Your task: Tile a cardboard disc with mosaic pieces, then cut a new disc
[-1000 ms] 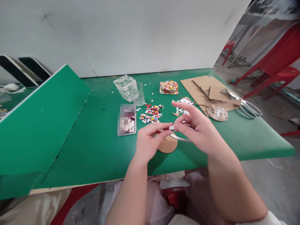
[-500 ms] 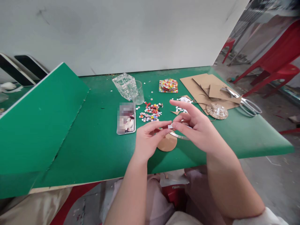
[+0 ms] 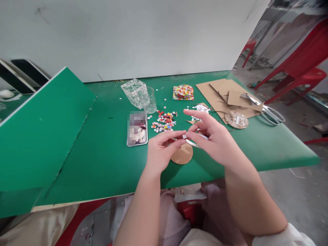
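My left hand (image 3: 161, 150) and my right hand (image 3: 214, 138) meet above the green table (image 3: 102, 160). Between their fingertips they pinch one small white tile (image 3: 184, 136). Right below the hands lies a plain cardboard disc (image 3: 182, 154), and a strip of tape (image 3: 194, 143) curls under my right hand. A heap of small coloured tiles (image 3: 164, 123) lies just beyond the fingers, with a smaller heap of white tiles (image 3: 200, 110) to its right.
A phone (image 3: 137, 128) lies left of the tiles, with two clear cups (image 3: 140, 94) behind it. Finished mosaic coasters (image 3: 183, 92), cardboard sheets (image 3: 225, 94), a part-covered disc (image 3: 237, 120) and scissors (image 3: 269, 112) sit at the right. A green divider board (image 3: 43, 126) stands at left.
Both hands keep pinching the white tile, with only a slight shift of the fingers. The view has drifted a little.
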`<state>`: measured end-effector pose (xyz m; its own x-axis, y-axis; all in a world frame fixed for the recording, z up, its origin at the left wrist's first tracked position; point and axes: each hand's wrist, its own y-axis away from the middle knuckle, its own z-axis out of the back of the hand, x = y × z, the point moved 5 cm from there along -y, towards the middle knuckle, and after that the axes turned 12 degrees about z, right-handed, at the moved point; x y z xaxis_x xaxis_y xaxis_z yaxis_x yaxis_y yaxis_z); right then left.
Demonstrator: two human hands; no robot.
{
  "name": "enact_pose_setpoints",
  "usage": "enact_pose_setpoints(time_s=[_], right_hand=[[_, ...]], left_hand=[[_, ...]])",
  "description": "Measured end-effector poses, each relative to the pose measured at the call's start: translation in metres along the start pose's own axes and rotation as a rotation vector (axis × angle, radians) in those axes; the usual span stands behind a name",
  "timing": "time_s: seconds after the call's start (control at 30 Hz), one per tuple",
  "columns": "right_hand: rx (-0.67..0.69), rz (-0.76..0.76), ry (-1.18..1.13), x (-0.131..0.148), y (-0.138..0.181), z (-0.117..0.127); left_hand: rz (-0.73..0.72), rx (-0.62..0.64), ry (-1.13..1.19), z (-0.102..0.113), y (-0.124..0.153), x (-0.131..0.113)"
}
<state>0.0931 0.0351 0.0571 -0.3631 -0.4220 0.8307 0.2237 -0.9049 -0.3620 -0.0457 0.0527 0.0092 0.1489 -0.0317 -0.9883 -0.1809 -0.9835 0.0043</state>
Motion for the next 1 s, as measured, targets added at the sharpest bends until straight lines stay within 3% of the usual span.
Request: enact_pose_setpoints(time_s=[0.63, 0.83, 1.0], right_hand=[[0.038, 0.091, 0.221, 0.007, 0.000, -0.002], [0.097, 0.163, 0.290, 0.010, 0.000, -0.004], [0.178, 0.157, 0.306, 0.008, 0.001, -0.005]], left_hand=[[-0.072, -0.014, -0.037, 0.002, -0.002, 0.001], [0.043, 0.047, -0.046, 0.002, -0.007, 0.009], [0.056, 0.097, -0.162, -0.002, -0.010, 0.011]])
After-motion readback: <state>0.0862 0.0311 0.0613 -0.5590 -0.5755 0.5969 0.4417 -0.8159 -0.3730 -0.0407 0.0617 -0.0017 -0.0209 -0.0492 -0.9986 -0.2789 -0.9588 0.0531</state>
